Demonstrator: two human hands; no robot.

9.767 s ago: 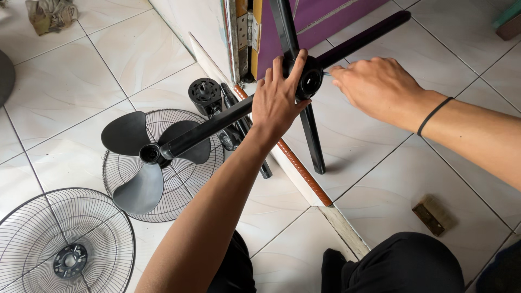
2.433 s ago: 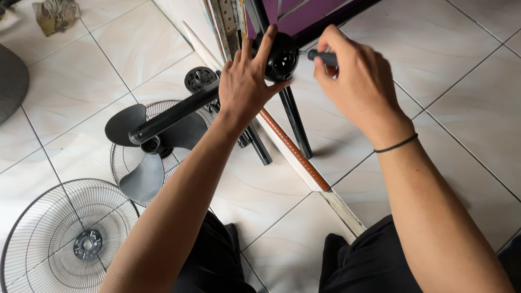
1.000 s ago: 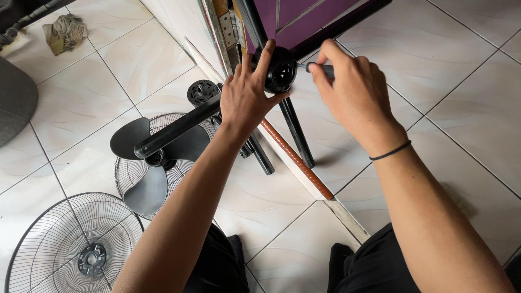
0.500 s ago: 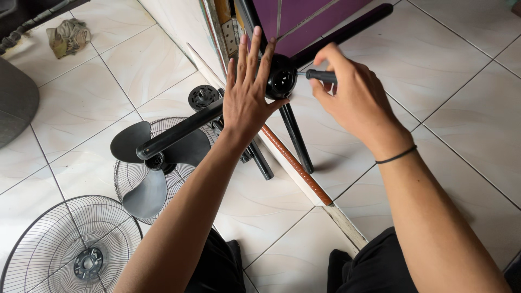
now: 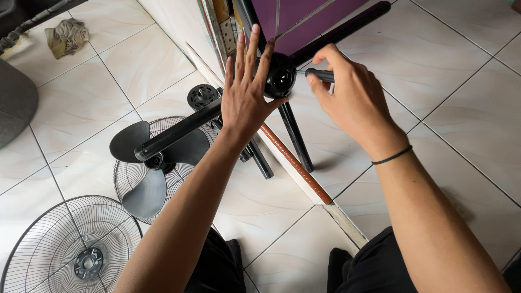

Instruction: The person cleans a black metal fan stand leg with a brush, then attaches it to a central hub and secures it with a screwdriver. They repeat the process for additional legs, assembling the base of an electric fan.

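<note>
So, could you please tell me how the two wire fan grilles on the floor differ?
The near grille lies bare at the lower left, its round centre hub showing. The far grille sits nearer the left hand, and the dark fan blade covers much of it. Both are round wire guards lying flat on the tiles.

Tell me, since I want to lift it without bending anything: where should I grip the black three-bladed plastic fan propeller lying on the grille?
Probably the black three-bladed plastic fan propeller is best gripped at its round central hub, from directly above. It lies flat on the round wire grille, and the black tube leg crosses over its upper side, so approach from the lower, nearer side. The thin blades would likely flex.
</note>
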